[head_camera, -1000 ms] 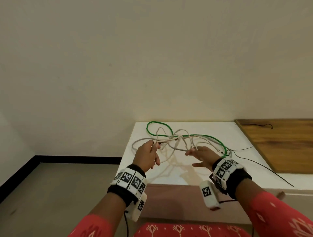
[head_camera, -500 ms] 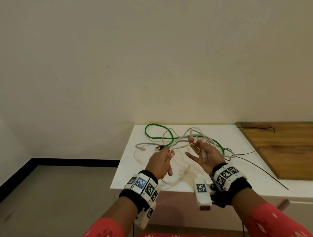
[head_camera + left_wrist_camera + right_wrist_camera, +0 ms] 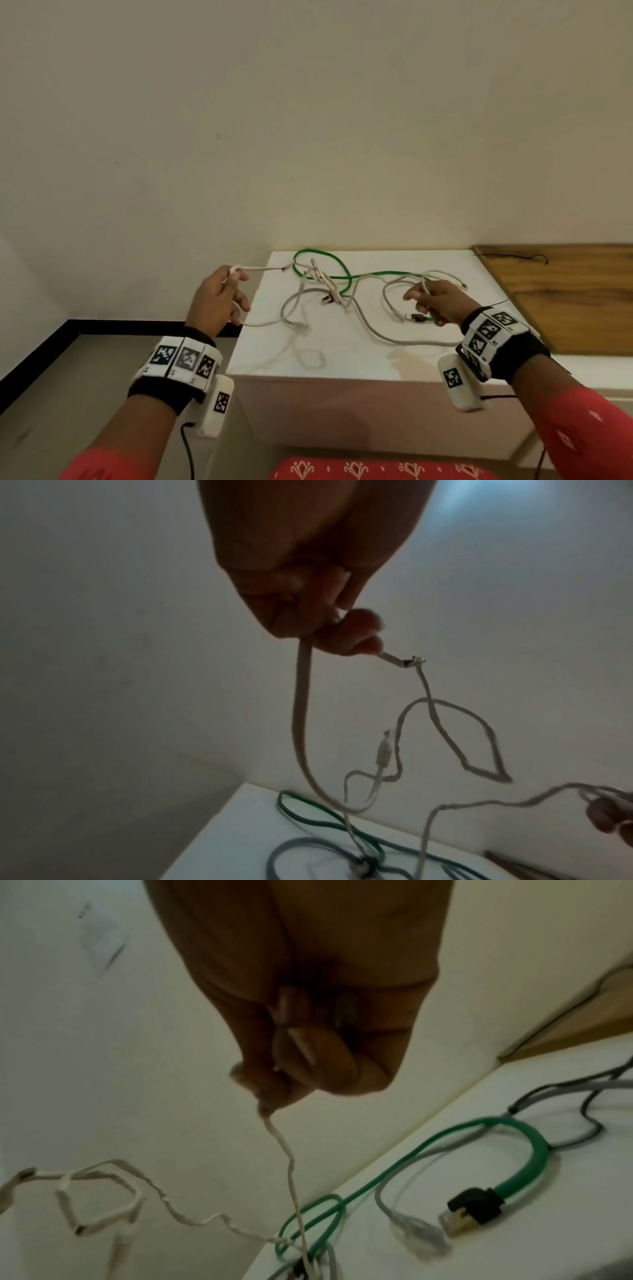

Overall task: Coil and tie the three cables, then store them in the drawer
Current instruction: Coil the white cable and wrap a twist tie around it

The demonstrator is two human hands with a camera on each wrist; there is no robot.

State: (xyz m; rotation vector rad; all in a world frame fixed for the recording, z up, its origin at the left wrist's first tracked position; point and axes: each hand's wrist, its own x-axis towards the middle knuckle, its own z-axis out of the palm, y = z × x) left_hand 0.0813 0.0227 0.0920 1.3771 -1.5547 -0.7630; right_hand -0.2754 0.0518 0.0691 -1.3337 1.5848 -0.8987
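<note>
Three cables lie tangled on the white table (image 3: 342,365): a green cable (image 3: 322,255), a grey cable (image 3: 376,330) and a thin white cable (image 3: 263,269). My left hand (image 3: 236,274) is raised just past the table's left edge and pinches one stretch of the white cable (image 3: 301,723), which loops down from the fingers (image 3: 346,634). Above the table's right side, my right hand (image 3: 419,291) pinches another stretch of the white cable (image 3: 291,1164). The green cable's black plug (image 3: 476,1204) lies under that hand.
A wooden surface (image 3: 565,291) adjoins the table on the right, with a thin black wire (image 3: 513,255) on it. The floor (image 3: 85,377) drops away left of the table. A wall stands close behind. Red patterned fabric (image 3: 376,469) lies at the near edge.
Both hands have moved apart, the left out past the table's left edge and the right toward the right side, drawing the white cable out of the tangle between them.
</note>
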